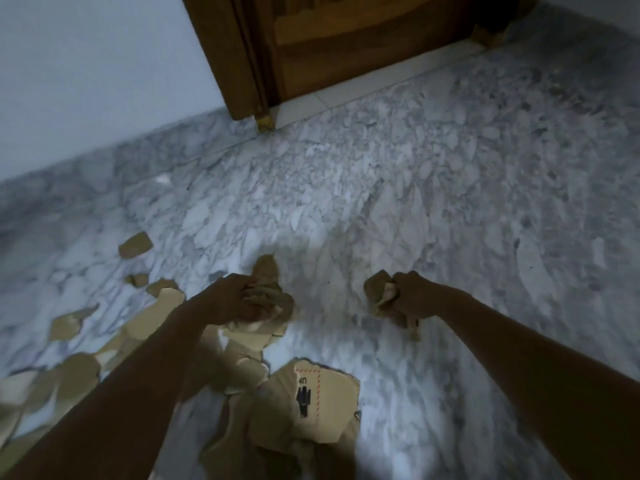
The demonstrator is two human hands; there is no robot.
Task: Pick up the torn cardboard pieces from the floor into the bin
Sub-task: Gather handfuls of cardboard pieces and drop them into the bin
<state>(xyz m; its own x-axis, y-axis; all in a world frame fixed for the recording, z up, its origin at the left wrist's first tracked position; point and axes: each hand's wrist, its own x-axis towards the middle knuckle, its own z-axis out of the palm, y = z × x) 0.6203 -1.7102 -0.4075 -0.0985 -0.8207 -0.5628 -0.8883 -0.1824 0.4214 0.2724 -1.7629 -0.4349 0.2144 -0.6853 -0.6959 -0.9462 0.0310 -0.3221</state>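
Now, with the left hand (235, 301) clutching a wad of cardboard pieces (266, 271) and the right hand (412, 296) gripping a smaller scrap (375, 284), squeeze both firmly en route to the unseen bin; loose pieces (325, 403) litter the floor (381, 202)

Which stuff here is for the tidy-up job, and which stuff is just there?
For the job:
- left hand, gripping a cardboard bunch
- right hand, gripping cardboard scraps
- torn pieces not yet picked up, like the printed piece and the small piece
No bin shows in this view.

Just there:
- wooden door
- wall
- marble floor
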